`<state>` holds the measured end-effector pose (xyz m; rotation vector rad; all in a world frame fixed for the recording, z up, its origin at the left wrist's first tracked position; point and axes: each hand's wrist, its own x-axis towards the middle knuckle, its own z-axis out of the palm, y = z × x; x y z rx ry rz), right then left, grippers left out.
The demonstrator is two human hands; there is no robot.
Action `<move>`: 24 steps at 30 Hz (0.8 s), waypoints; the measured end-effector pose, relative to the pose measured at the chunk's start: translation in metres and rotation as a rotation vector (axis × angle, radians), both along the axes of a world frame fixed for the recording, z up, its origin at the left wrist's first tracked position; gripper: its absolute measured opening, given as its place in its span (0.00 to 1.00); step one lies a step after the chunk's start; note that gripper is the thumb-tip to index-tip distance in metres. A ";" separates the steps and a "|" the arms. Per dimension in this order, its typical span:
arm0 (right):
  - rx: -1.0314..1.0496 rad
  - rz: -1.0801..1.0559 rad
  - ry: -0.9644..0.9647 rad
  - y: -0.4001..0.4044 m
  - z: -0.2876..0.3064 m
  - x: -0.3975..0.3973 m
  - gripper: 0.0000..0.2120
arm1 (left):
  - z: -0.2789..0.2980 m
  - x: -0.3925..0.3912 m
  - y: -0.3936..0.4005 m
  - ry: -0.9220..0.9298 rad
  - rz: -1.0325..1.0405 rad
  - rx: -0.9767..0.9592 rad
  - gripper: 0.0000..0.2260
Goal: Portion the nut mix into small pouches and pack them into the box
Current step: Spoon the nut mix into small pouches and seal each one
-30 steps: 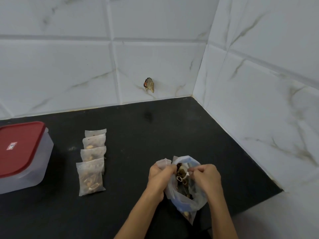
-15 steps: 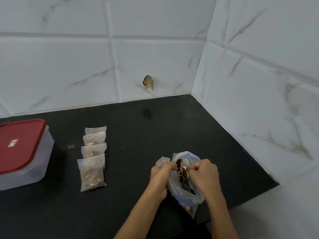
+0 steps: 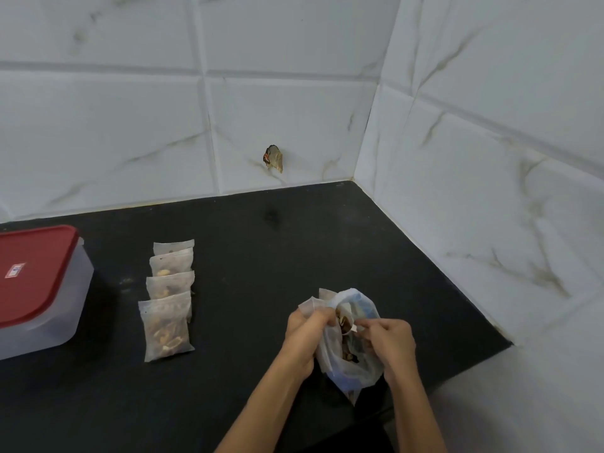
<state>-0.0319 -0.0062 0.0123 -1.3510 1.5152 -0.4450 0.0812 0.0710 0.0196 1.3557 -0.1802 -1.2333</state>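
A clear plastic bag of nut mix (image 3: 354,371) stands open on the black counter (image 3: 261,256) near its front right. My left hand (image 3: 305,338) grips a small translucent pouch (image 3: 310,305) at the bag's left rim. My right hand (image 3: 389,344) pinches something small and white at the bag's mouth; what it is I cannot tell. Several filled pouches (image 3: 168,308) lie in an overlapping row to the left. A translucent box with a red lid (image 3: 36,289), closed, sits at the far left.
White marble-look tiled walls (image 3: 490,191) meet in a corner behind and to the right of the counter. A small brownish scrap (image 3: 274,158) sticks to the back wall. The counter's right front edge ends close beside the bag.
Both hands stay at the bag's mouth with small finger shifts. The view has tilted slightly; the pouches and box have not moved.
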 end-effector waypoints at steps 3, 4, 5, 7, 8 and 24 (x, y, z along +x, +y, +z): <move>0.066 -0.034 -0.081 0.001 0.002 0.000 0.11 | 0.001 0.003 0.004 0.041 -0.023 -0.004 0.06; 0.100 -0.059 -0.130 0.001 0.003 -0.001 0.11 | 0.001 0.004 0.005 0.054 -0.026 -0.002 0.06; 0.134 -0.082 -0.177 0.001 0.003 -0.002 0.10 | 0.001 0.005 0.006 0.059 -0.028 0.000 0.06; 0.184 -0.114 -0.225 0.000 0.006 -0.004 0.09 | 0.003 0.004 0.007 0.049 -0.029 0.009 0.08; 0.200 -0.121 -0.237 0.000 0.007 -0.004 0.09 | 0.003 0.004 0.007 0.034 -0.030 0.012 0.08; 0.076 -0.072 -0.433 0.004 0.075 -0.028 0.08 | 0.026 0.006 0.013 -0.983 0.029 -0.025 0.14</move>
